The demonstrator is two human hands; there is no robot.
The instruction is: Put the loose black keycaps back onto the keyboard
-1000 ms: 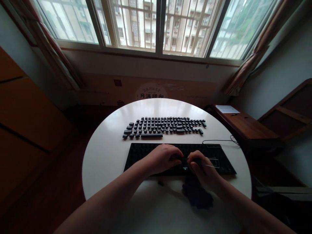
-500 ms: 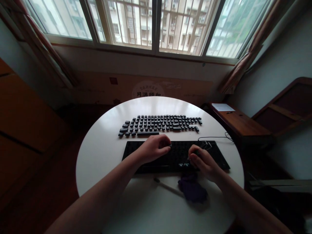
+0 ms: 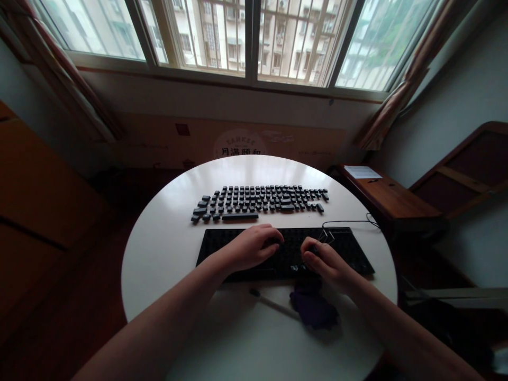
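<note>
A black keyboard (image 3: 238, 274) lies on the white round table (image 3: 159, 254), most of its keycaps off. My left hand (image 3: 254, 246) is over its middle, thumb and fingers curled towards each other; whatever is between them is hidden. Close by on the right, my right hand (image 3: 323, 259) is closed on a wire keycap puller (image 3: 327, 236), whose thin metal loops stick out past the fingers. A few keycaps (image 3: 298, 268) sit on the keyboard's near edge beside this hand. Behind the keyboard, many loose black keycaps (image 3: 254, 198) are laid out in rows, with a long space bar (image 3: 240, 216) in front.
A brush (image 3: 273, 303) and a crumpled purple cloth (image 3: 315, 307) lie on the table's near side. The keyboard's cable (image 3: 349, 221) runs off to the right. A wooden bench (image 3: 392, 198) with a paper (image 3: 362, 172) stands beyond the table's right edge.
My right hand has shifted slightly left with the keycap puller, whose loops have turned. My left hand has moved a little right, its fingers reaching lower. The camera has shifted slightly.
</note>
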